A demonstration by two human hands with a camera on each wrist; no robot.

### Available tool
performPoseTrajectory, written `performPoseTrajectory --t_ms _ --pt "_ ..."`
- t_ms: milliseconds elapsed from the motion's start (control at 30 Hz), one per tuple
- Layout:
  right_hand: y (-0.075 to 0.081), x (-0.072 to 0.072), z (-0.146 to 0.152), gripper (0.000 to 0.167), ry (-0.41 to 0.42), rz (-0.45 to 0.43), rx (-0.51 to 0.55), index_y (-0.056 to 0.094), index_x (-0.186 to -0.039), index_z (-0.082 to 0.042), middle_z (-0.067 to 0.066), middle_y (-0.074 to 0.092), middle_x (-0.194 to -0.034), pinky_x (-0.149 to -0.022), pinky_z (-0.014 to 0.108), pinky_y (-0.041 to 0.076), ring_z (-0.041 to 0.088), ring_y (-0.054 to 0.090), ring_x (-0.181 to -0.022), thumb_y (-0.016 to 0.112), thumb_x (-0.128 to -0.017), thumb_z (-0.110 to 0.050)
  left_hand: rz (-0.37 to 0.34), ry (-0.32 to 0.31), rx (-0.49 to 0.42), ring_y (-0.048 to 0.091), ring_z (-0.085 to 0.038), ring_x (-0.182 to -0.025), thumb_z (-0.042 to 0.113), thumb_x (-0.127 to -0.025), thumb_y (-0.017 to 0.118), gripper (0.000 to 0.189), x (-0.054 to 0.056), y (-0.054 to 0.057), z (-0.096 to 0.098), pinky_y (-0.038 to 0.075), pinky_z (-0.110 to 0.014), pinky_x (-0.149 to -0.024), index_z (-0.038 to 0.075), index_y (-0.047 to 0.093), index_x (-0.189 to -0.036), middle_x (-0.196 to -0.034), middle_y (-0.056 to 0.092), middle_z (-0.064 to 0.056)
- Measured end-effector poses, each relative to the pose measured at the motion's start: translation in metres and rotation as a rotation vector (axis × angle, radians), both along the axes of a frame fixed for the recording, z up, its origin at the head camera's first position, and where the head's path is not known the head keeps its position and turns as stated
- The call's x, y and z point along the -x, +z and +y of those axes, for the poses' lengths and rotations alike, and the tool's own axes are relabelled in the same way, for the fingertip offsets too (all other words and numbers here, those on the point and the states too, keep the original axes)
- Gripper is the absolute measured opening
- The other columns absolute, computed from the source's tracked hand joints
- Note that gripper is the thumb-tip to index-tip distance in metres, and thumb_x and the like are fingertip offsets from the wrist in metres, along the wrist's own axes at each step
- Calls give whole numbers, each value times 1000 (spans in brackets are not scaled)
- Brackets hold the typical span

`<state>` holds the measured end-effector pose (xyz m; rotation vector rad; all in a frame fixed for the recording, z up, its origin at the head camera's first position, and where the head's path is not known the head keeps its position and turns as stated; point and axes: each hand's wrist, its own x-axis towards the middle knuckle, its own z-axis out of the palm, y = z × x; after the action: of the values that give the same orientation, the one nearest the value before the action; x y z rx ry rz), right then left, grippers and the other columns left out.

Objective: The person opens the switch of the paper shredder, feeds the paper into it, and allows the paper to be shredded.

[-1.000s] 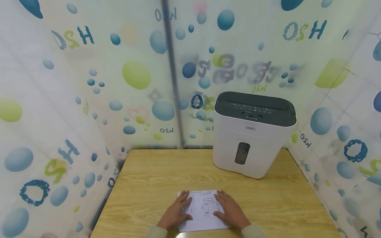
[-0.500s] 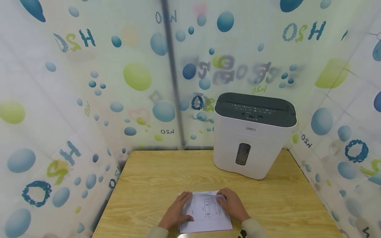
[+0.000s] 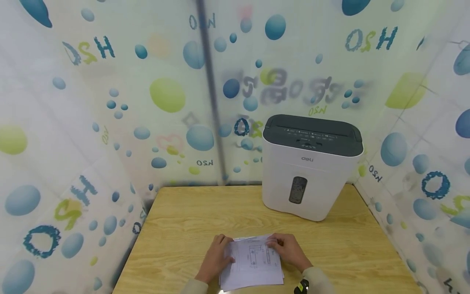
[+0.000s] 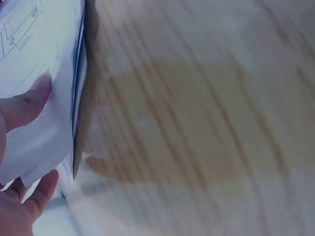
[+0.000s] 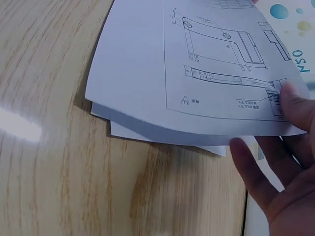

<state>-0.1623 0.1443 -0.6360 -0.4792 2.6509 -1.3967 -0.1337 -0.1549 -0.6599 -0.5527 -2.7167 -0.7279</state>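
Note:
A small stack of white paper sheets printed with line drawings lies on the wooden table in front of me. My left hand grips its left side, thumb on top and fingers around the edge; the left wrist view shows the layered sheets between them. On the opposite side my right hand pinches the top sheet near its far right corner. That sheet's edge bows upward in the right wrist view, with other sheets showing beneath it.
A white deli paper shredder with a dark grey top stands at the table's back right. Bare wood of the table shows between it and the paper. Patterned curtains hang behind and at both sides.
Both hands lay flatter on the stack before. The right fingers have curled around the far right corner, the left fingers have bent at the edge, and the top sheet has lifted and shifted slightly.

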Motion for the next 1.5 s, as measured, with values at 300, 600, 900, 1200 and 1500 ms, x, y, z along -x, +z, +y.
performPoseTrajectory --t_ms 300,600,900,1200,1500 --pt "4 -1 4 18 18 -53 28 77 -103 -20 -4 75 -101 -71 20 52 2 62 -82 65 -101 -32 227 -42 -49 57 -11 -94 9 -70 92 32 3 -1 -4 56 -26 -80 14 73 -95 -97 61 4" --pt "10 2 8 22 -1 -62 -24 80 -105 -16 -7 75 -93 -68 20 51 3 61 -77 68 -99 -34 253 -63 -86 55 -9 -84 4 -76 86 15 11 7 -5 52 -20 -75 12 74 -80 -81 64 7" --pt "26 6 17 15 -29 15 -114 80 -94 -23 -13 73 -88 -69 20 49 2 57 -76 73 -95 -36 91 -112 -219 60 0 -70 7 -79 84 11 16 21 -6 52 -17 -63 12 77 -84 -78 73 4" --pt "51 15 25 13 -41 64 -101 78 -91 -21 -11 69 -80 -64 20 45 0 53 -69 73 -95 -32 -29 -165 -312 57 4 -66 11 -93 74 6 36 45 -4 51 -18 -59 14 77 -88 -81 76 3" --pt "72 25 34 12 4 159 -126 77 -90 -22 -12 66 -77 -61 19 43 -1 49 -66 71 -97 -30 -90 -209 -308 57 2 -64 17 -99 69 12 53 72 0 53 -22 -61 15 78 -92 -83 76 1"
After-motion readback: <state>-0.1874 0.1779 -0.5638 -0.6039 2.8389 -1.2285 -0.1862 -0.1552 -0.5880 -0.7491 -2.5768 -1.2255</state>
